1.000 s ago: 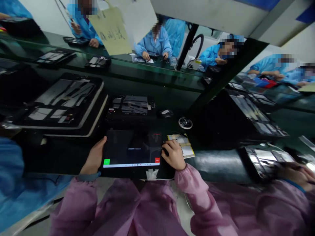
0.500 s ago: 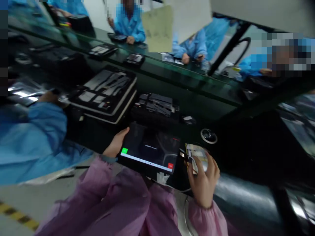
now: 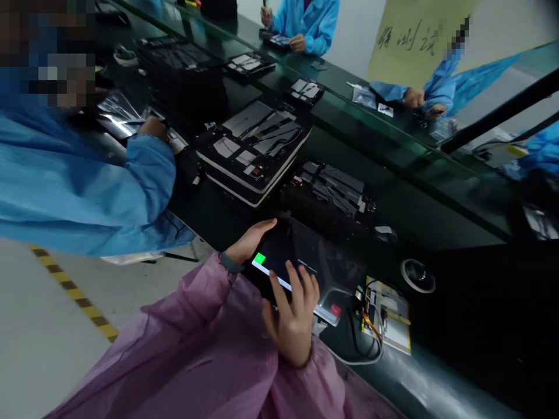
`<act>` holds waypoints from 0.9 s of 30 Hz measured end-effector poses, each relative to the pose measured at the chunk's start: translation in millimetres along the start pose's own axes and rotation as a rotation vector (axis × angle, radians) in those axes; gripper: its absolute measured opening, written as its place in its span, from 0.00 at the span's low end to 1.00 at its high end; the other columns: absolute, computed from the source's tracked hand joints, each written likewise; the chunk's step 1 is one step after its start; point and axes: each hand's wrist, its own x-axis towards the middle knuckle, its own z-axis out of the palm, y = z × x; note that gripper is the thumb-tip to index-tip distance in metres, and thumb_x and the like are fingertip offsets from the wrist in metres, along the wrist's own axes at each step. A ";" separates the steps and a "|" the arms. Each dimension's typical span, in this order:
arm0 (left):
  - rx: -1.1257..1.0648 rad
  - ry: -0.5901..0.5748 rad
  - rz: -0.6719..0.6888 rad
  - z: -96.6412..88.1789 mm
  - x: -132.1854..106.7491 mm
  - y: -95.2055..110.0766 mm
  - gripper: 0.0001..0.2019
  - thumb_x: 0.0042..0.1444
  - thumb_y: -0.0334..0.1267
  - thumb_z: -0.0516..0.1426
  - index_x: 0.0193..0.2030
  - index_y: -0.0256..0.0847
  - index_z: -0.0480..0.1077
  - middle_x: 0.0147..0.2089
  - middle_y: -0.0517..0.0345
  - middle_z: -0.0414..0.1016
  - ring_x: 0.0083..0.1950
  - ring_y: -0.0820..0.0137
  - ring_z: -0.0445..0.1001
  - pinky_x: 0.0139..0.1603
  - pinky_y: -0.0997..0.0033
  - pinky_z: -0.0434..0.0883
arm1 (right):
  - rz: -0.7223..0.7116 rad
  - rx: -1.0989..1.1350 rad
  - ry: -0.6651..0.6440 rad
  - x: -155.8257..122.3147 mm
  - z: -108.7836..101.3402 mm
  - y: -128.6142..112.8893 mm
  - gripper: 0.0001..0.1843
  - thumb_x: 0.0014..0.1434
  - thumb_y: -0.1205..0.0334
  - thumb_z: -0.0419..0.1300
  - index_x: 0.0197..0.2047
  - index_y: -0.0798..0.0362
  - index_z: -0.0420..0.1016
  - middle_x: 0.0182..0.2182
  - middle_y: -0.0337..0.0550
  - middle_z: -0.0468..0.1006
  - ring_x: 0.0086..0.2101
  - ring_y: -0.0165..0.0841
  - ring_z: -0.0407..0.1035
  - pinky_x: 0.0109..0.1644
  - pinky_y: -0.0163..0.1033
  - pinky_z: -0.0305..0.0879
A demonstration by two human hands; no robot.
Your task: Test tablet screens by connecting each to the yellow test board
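Note:
A lit dark touchscreen panel (image 3: 334, 259) lies tilted at the bench's front edge, showing a green box, a red box and a white bar. Its left edge is gripped by my left hand (image 3: 247, 243), the thumb along the side. Over the lower part of the screen, my right hand (image 3: 292, 317) has its fingers spread and holds nothing; whether a fingertip touches the glass I cannot tell. Right of the panel sits a flat pale and yellow-edged part (image 3: 395, 308), with orange, black and white cables (image 3: 371, 326) beside it.
Stacked tablet-like units (image 3: 257, 142) stand behind my left hand, and another stack (image 3: 329, 189) is just behind the panel. A computer mouse (image 3: 385, 234) and a round ring-shaped object (image 3: 418, 275) lie rightward. A co-worker's blue sleeve (image 3: 144, 174) is close on the left.
My right hand has left the pale part with cables and moved left over the screen, fingers spread. My left hand still grips the panel's left edge. The camera view has turned left.

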 end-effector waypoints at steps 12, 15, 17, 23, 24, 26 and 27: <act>-0.040 -0.005 -0.050 1.0 -1.1 2.0 0.10 0.54 0.43 0.63 0.35 0.37 0.76 0.30 0.56 0.79 0.31 0.69 0.75 0.35 0.71 0.71 | 0.191 -0.019 0.062 -36.5 2.3 12.8 0.22 0.59 0.68 0.55 0.57 0.46 0.67 0.57 0.51 0.66 0.59 0.51 0.55 0.57 0.64 0.59; -0.031 0.000 -0.055 3.0 -2.1 3.6 0.10 0.55 0.42 0.62 0.34 0.36 0.76 0.31 0.56 0.79 0.30 0.70 0.74 0.35 0.72 0.71 | 0.165 -0.025 0.022 -30.5 5.8 8.6 0.23 0.60 0.67 0.54 0.58 0.44 0.66 0.58 0.50 0.65 0.59 0.52 0.55 0.57 0.65 0.57; -0.028 0.019 -0.058 3.8 -2.2 4.1 0.09 0.55 0.41 0.62 0.35 0.36 0.76 0.32 0.56 0.79 0.30 0.70 0.74 0.35 0.72 0.70 | 0.148 -0.025 0.013 -25.5 9.2 6.0 0.23 0.59 0.66 0.54 0.58 0.45 0.66 0.59 0.50 0.65 0.60 0.52 0.54 0.58 0.64 0.57; -0.041 -0.004 -0.037 2.3 -0.6 1.2 0.10 0.54 0.42 0.62 0.38 0.37 0.77 0.37 0.54 0.80 0.38 0.64 0.77 0.39 0.69 0.71 | 0.126 -0.065 0.007 -11.1 6.3 2.5 0.20 0.60 0.64 0.55 0.56 0.46 0.69 0.59 0.51 0.64 0.61 0.52 0.53 0.60 0.64 0.54; -0.038 -0.021 -0.035 2.2 -0.8 1.0 0.11 0.54 0.43 0.63 0.38 0.37 0.77 0.37 0.54 0.80 0.40 0.63 0.77 0.40 0.69 0.71 | 0.134 -0.056 0.033 -7.5 0.5 5.2 0.20 0.61 0.65 0.54 0.56 0.46 0.69 0.59 0.50 0.65 0.61 0.51 0.54 0.60 0.63 0.54; -0.022 -0.054 -0.038 2.3 -1.7 1.6 0.13 0.53 0.45 0.63 0.39 0.36 0.77 0.37 0.53 0.80 0.40 0.62 0.77 0.41 0.67 0.71 | 0.167 -0.038 0.113 4.9 -14.5 15.7 0.19 0.62 0.66 0.52 0.56 0.46 0.69 0.56 0.49 0.67 0.59 0.48 0.56 0.60 0.60 0.56; -0.012 -0.071 -0.036 2.4 -2.3 2.3 0.14 0.53 0.46 0.63 0.39 0.36 0.77 0.37 0.53 0.80 0.39 0.62 0.77 0.42 0.67 0.71 | 0.187 -0.037 0.149 14.8 -22.0 23.4 0.19 0.63 0.66 0.51 0.55 0.47 0.70 0.55 0.50 0.69 0.58 0.47 0.58 0.60 0.59 0.57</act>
